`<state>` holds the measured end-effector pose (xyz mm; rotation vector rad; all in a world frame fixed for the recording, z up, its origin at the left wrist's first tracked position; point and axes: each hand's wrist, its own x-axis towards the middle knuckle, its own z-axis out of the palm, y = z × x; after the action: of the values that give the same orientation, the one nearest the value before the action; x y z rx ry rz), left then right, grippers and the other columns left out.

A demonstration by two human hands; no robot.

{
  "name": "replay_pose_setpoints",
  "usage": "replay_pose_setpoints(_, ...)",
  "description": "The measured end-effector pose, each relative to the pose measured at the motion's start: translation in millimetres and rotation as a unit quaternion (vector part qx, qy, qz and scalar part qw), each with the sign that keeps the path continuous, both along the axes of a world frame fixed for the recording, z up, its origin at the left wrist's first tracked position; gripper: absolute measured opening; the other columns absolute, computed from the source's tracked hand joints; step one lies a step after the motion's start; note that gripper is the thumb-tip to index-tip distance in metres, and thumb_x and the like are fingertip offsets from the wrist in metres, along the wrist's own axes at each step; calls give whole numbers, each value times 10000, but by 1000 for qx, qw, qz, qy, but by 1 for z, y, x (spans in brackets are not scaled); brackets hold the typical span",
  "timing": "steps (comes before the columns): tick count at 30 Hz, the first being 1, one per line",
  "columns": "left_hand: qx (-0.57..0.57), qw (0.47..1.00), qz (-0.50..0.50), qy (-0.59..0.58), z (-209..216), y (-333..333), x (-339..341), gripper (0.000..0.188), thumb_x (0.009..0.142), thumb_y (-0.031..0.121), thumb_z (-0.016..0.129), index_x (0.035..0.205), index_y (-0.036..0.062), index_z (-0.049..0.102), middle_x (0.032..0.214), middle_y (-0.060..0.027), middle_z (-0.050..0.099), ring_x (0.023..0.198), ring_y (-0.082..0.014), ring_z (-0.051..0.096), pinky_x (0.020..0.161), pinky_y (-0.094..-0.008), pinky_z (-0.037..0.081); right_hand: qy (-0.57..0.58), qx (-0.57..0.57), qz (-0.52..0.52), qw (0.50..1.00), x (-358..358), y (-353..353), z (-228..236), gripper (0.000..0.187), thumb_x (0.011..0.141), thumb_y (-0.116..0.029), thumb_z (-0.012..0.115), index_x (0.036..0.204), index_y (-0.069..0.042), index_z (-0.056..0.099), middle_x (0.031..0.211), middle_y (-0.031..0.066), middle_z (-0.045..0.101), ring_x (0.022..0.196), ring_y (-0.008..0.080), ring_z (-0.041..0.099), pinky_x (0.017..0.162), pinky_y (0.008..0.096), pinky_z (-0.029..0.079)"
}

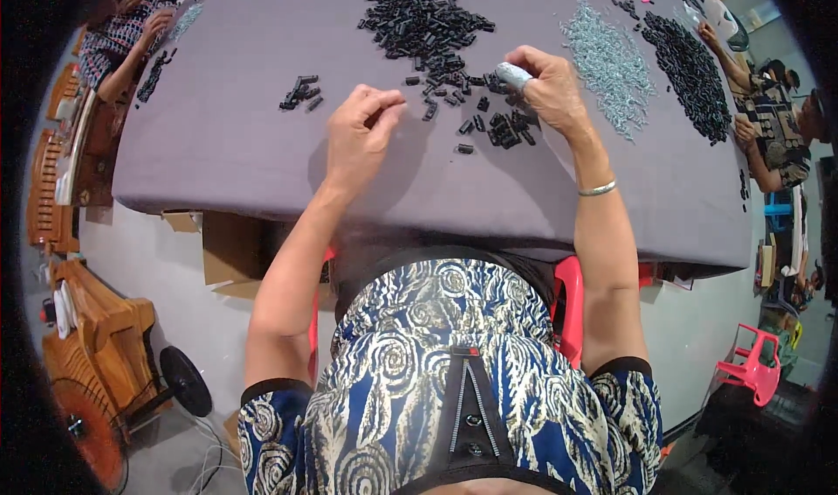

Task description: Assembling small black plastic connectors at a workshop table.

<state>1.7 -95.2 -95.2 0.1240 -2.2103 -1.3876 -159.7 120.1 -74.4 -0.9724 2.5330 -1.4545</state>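
Note:
Near the middle of the cloth-covered table, my left hand point(358, 137) hovers with its fingers curled together in a pinch. Whatever it may hold is too small to make out. My right hand point(552, 89) is also closed, its fingers bent over small black parts; a pale wrapping point(513, 76) covers one of its digits. What lies between those fingers is hidden. Below the right hand sits a loose cluster of short black cylindrical parts point(510, 130). A larger heap of the same parts point(423, 25) spreads farther back, and a few lie in a small group point(301, 93) left of my left hand.
Right of my right hand spreads a heap of small silvery pieces, apparently screws point(608, 67), beside another black heap point(690, 72). People sit at both table sides, a hand point(157, 25) at left. A pink stool point(752, 364) and a fan point(87, 434) stand on the floor.

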Motion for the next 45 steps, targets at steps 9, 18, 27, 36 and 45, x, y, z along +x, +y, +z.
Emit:
replay_pose_setpoints(9, 195, 980, 31, -15, 10, -3, 6, 384, 927, 347, 566, 802, -6, 652, 515, 15, 499, 426, -14, 410, 386, -171, 288, 106, 70, 110, 986, 18, -6, 11, 166, 766, -24, 583, 918, -31, 649, 823, 104, 634, 731, 274, 601, 665, 340, 470)
replay_pose_setpoints(18, 126, 990, 35, -47, 2, -4, 3, 514, 923, 419, 544, 602, 20, 583, 498, 28, 443, 475, -44, 387, 448, -232, 306, 229, 58, 121, 964, 35, -30, 1, 308, 717, 45, 525, 986, -67, 625, 891, 95, 583, 881, 288, 560, 770, 385, 475)
replay_pose_setpoints(27, 132, 990, 32, -25, 8, -1, 4, 506, 922, 374, 560, 569, 11, 561, 504, 26, 447, 502, -59, 402, 473, -243, 324, 199, 34, 67, 977, 23, -17, 5, 197, 754, -2, 569, 931, -58, 634, 799, 104, 575, 755, 309, 575, 698, 399, 458)
replay_pose_setpoints(36, 105, 994, 27, -15, 4, -1, 2, 445, 909, 295, 602, 561, 39, 496, 514, 73, 339, 511, -23, 297, 443, -232, 214, 183, 129, 128, 966, 26, -9, 5, 205, 732, -17, 557, 913, -40, 651, 847, 123, 599, 821, 332, 585, 735, 405, 472)
replay_pose_setpoints(45, 129, 991, 12, 9, 1, 3, 0, 356, 892, 235, 633, 612, 32, 548, 526, 94, 342, 514, -14, 293, 442, -225, 209, 187, 126, 138, 964, 23, -6, 4, 205, 680, 29, 556, 868, -8, 629, 774, 112, 573, 696, 278, 580, 641, 356, 466)
